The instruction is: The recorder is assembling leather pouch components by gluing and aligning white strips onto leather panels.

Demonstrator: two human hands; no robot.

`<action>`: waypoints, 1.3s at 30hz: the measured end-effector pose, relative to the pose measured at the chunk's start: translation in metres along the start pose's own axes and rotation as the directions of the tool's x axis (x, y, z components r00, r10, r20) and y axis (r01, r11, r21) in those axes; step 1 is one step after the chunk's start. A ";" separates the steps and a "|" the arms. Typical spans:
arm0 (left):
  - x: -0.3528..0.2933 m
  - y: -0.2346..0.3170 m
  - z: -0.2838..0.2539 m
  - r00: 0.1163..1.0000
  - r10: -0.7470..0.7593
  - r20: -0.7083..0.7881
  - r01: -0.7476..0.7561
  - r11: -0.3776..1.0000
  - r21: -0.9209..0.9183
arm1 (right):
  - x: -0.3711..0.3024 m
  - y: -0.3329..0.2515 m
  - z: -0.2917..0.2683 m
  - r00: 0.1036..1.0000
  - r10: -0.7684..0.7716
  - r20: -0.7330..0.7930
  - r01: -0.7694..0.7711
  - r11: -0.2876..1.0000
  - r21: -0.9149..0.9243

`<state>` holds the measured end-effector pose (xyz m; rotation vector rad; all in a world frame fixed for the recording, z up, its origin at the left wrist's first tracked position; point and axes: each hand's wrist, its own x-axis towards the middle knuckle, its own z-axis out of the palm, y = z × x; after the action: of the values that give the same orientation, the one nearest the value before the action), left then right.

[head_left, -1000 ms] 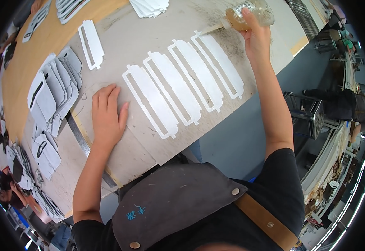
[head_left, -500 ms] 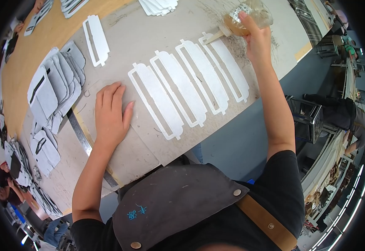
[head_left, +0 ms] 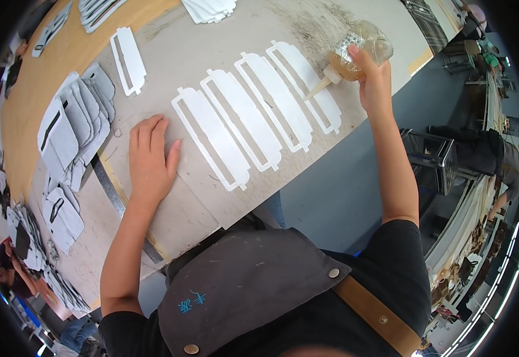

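At the upper right of the frame, our right hand is closed around a clear bottle of amber liquid, the thumb laid along its near side. The bottle is tipped so that its pale, narrow nozzle points down and to the left, over the rightmost white panel; whether the tip touches it, we cannot tell. That panel ends a slanting row of four across the middle of the frame, with three more white panels to its left, each cut with a long slot.

Left of centre, our left hand rests palm down on the grey counter, holding nothing, its fingers lying close together and its thumb spread away from them, near the row's leftmost panel. At the upper left we see a single slotted panel, and at the top edge a fanned white stack. Overlapping light grey pieces are heaped at the left, near a metal strip. We wear a dark apron, low in the frame.
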<state>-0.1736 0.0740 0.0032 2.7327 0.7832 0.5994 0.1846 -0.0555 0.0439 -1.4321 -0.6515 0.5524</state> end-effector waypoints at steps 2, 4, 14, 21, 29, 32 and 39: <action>0.000 0.000 0.000 1.000 0.007 0.000 -0.007 1.000 0.003 | -0.007 -0.002 -0.005 1.000 0.005 -0.020 -0.005 1.000 -0.001; 0.000 -0.001 0.000 1.000 0.008 -0.002 -0.008 1.000 0.011 | -0.014 -0.002 -0.011 1.000 0.011 -0.014 -0.011 1.000 -0.001; 0.000 -0.003 0.002 1.000 0.025 -0.006 -0.025 0.999 0.041 | -0.037 0.001 -0.040 0.999 -0.005 -0.049 0.002 0.998 -0.062; -0.001 -0.001 0.002 1.000 0.020 -0.002 -0.020 0.998 0.054 | -0.038 0.002 -0.048 0.996 0.004 -0.086 -0.006 1.000 -0.024; 0.001 0.001 -0.002 1.000 0.005 0.009 -0.006 0.998 0.057 | 0.009 0.002 -0.022 0.990 -0.114 -0.082 0.125 0.982 0.144; 0.001 0.000 -0.001 1.000 0.001 0.013 -0.002 0.999 0.049 | 0.035 0.004 -0.003 0.975 -0.211 -0.067 0.216 0.973 0.074; 0.001 0.002 -0.002 1.000 0.002 0.022 -0.002 1.000 0.017 | 0.068 0.025 0.009 0.971 -0.238 -0.033 0.239 0.971 0.032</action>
<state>-0.1730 0.0730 0.0060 2.7509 0.7841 0.5642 0.2276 0.0003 0.0240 -1.3039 -0.7742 0.3518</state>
